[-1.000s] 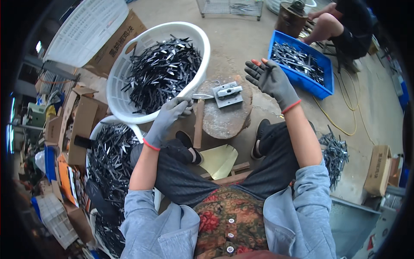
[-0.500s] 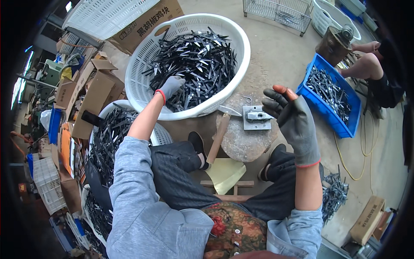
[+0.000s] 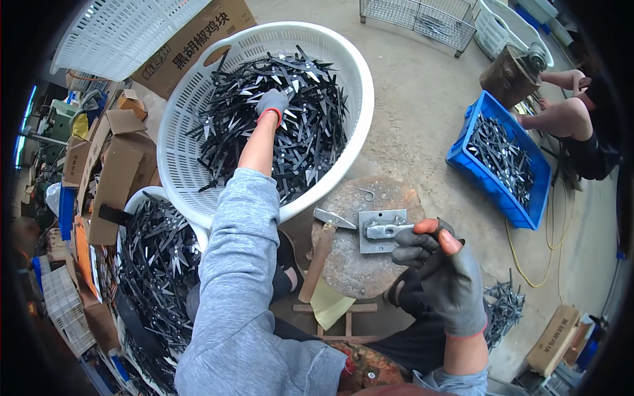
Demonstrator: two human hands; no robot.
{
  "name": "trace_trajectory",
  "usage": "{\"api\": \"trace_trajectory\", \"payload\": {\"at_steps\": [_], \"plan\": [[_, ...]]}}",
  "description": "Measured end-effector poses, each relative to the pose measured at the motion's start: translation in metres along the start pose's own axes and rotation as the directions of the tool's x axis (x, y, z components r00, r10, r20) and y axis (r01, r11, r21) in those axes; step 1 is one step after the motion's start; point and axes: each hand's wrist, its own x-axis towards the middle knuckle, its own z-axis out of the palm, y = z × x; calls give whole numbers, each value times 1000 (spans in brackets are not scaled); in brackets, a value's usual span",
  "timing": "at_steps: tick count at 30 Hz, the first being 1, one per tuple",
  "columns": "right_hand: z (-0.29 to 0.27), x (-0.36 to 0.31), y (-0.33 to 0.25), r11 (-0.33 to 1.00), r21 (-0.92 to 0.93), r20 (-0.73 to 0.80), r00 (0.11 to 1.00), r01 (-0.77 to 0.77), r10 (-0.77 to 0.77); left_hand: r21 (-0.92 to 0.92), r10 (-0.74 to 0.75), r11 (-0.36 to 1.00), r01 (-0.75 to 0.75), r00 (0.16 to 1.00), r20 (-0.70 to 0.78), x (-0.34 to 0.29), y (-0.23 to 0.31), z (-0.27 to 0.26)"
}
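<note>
My left hand [image 3: 273, 104], in a grey glove with a red cuff, reaches into a heap of black scissor-like pieces [image 3: 297, 142] with pointed silvery blades. The heap fills a big white plastic basket [image 3: 362, 86]. My fingertips are among the pieces, so their grip is hidden. My right hand [image 3: 449, 284], in a dark-palmed glove with thumb and one fingertip orange, is loosely curled at the right edge of a metal plate [image 3: 376, 247]. A silvery fitting [image 3: 382, 231] sits on that plate. Plate and hammer [image 3: 335, 218] rest on a round block [image 3: 350, 274]; the hammer's wooden handle slants toward me.
More black pieces fill a second white basket [image 3: 162, 244] at left. At right stand a blue crate [image 3: 472, 162] of similar pieces and a seated person's bare leg [image 3: 561, 119]. A yellow hose [image 3: 522, 280] and a loose pile [image 3: 505, 307] lie on the floor. Cardboard boxes [image 3: 122, 178] crowd the left.
My left hand has moved farther into the heap, away from me. My right hand has come down and in beside the plate. The view has shifted a little.
</note>
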Motion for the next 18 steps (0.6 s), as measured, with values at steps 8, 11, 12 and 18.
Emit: {"api": "trace_trajectory", "payload": {"at_steps": [8,11,12,18], "plan": [[2,-1,-3,999,12,51,997,-53,52,-399,204,883,-247,968,-147,27,-53,18],[-2,1,-2,1000,-19,5,1000,13,-13,-831,209,556,-37,973,96,-24,-23,32],[-1,-1,-1,999,-24,28,999,45,-44,-860,199,510,5,972,124,-36,-28,26],[-6,-3,4,954,-183,52,972,236,-230,-775,374,626,-88,906,199,-152,-53,-81]]}}
